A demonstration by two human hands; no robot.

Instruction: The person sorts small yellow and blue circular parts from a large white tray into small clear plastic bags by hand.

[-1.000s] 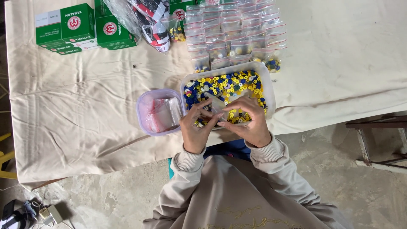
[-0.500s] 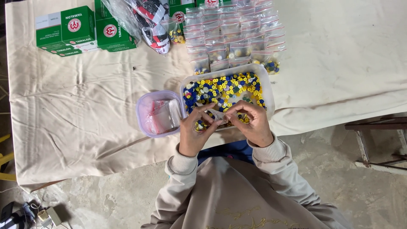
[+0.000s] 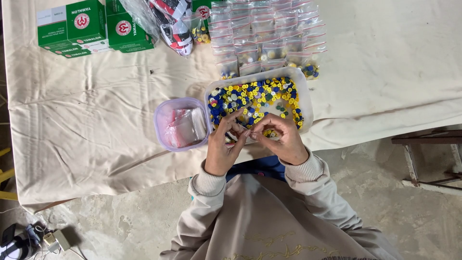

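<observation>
A clear rectangular tub point(image 3: 307, 91) full of yellow, blue and white buttons point(image 3: 260, 94) sits at the near edge of a cloth-covered table. My left hand point(image 3: 222, 147) and my right hand point(image 3: 285, 139) meet over the tub's near rim. Their fingertips pinch a small clear bag point(image 3: 246, 135) between them; it is mostly hidden by the fingers. A round purple-tinted container point(image 3: 160, 111) just left of my left hand holds several empty clear bags point(image 3: 185, 126).
Rows of small filled zip bags point(image 3: 269, 33) lie beyond the tub. Green boxes point(image 3: 82, 24) and a plastic bag of red, black and white items point(image 3: 168, 24) sit at the far left. A wooden frame point(image 3: 428, 144) stands right of the table; cables point(image 3: 29, 238) lie on the concrete floor.
Both hands have drawn slightly toward the tub's near rim and closer together, fingers still working the small bag. The containers have not moved.
</observation>
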